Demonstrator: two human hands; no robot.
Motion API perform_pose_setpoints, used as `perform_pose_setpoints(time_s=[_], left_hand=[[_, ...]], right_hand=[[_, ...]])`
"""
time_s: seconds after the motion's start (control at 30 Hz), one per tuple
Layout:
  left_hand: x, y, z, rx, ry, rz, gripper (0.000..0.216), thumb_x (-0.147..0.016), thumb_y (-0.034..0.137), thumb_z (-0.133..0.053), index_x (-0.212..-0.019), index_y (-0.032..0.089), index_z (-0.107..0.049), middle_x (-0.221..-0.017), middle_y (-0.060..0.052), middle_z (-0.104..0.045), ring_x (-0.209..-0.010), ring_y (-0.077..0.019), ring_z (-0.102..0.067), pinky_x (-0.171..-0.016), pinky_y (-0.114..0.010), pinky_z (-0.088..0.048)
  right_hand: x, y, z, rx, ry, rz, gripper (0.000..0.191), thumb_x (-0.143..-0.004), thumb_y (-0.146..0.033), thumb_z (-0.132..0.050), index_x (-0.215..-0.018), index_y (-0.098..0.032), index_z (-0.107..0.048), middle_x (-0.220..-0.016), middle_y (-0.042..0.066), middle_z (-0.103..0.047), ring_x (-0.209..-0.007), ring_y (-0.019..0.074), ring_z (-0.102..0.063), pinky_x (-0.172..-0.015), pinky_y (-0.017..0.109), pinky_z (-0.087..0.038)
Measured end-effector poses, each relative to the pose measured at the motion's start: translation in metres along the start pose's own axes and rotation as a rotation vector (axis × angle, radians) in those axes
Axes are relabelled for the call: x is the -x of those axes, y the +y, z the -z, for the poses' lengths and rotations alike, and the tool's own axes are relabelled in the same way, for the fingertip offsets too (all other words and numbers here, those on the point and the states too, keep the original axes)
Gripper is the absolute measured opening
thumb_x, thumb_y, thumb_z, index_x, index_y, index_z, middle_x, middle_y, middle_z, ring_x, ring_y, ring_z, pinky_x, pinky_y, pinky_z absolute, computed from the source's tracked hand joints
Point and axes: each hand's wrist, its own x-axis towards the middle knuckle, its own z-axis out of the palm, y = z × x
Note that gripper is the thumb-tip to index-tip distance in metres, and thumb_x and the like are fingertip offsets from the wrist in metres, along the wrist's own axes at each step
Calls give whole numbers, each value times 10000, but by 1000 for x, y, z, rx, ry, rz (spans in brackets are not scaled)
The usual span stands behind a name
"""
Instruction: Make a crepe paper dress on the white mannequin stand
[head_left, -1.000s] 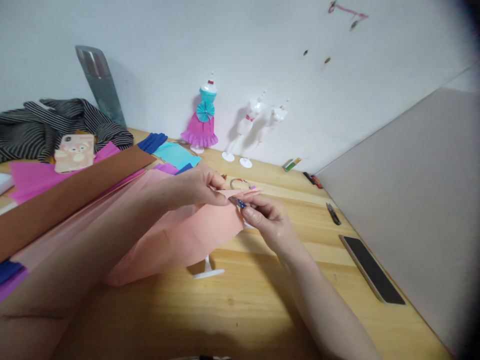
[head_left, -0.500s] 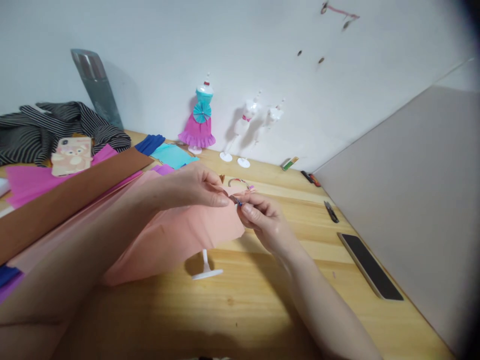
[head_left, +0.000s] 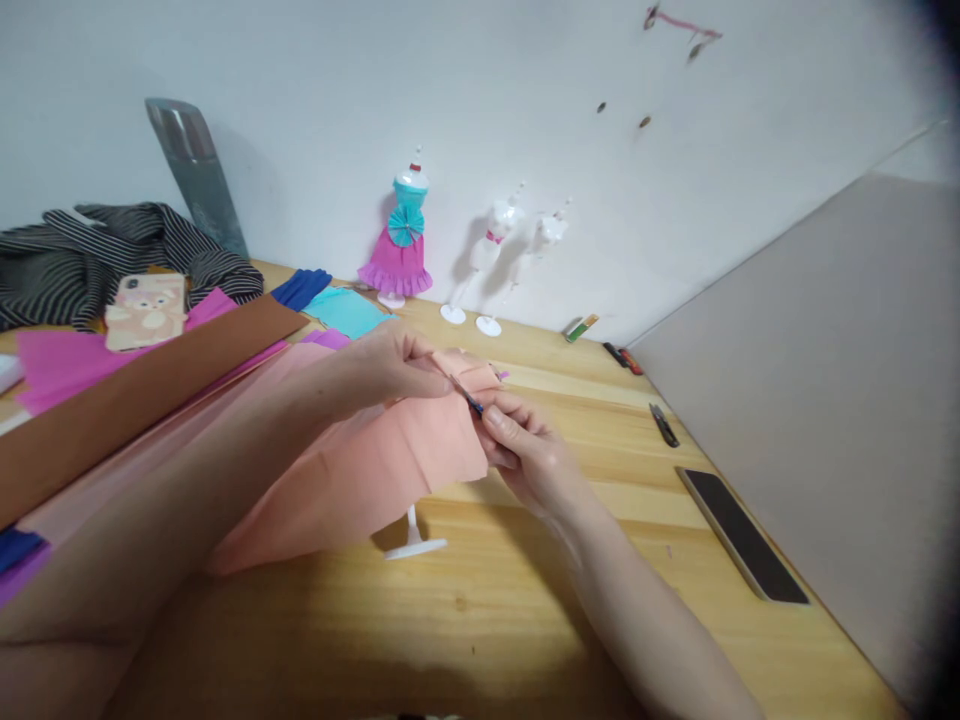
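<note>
My left hand (head_left: 390,365) pinches the top edge of a salmon-pink crepe paper sheet (head_left: 375,470) that drapes over a small white stand, whose base (head_left: 416,545) shows beneath it. My right hand (head_left: 525,445) is closed on a small blue-handled tool, probably scissors (head_left: 471,400), whose tip meets the paper edge between both hands. The tool's blades are mostly hidden by my fingers and the paper.
A wooden table (head_left: 525,600) holds a brown paper roll (head_left: 142,385), pink, blue and teal paper sheets, a phone in a cartoon case (head_left: 146,310), striped cloth, a dressed mini mannequin (head_left: 401,245), two bare white mannequins (head_left: 495,255), a black phone (head_left: 742,535) and clippers (head_left: 664,425).
The folded pink flap that stuck out to the right has been drawn in between my hands. My left hand's pinch has moved slightly left and up; the right hand stays closed on the tool.
</note>
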Motion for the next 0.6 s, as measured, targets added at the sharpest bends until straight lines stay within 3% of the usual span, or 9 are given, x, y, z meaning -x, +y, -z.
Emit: perform_pose_setpoints(time_s=[0.13,0.4,0.6], left_hand=[[-1,-3,0,10,0,-8,310,-676,182,-565,-493,178,-315,-502,72,-213,-481,-47,-195,-486,-254,-113],[3,6,-2,2,26,35,356,-669,165,-565,-470,184,-270,-477,83,-187,-450,-29,-146,-465,-251,-75],[4,8,-3,4,22,58,351,-680,181,-568,-477,184,-282,-480,80,-195,-455,-35,-159,-475,-260,-74]], right_hand=[[0,0,-1,-6,1,-6,352,-675,-455,-752,-710,-141,-598,-479,-97,-315,-419,26,-126,-430,224,-46],[2,7,-2,-48,7,13,295,-725,-407,-719,-800,-138,-625,-477,-90,-356,-416,33,-140,-428,222,-54],[2,8,-5,-41,36,15,312,-703,-425,-730,-777,-141,-621,-463,-103,-300,-417,37,-119,-431,224,-54]])
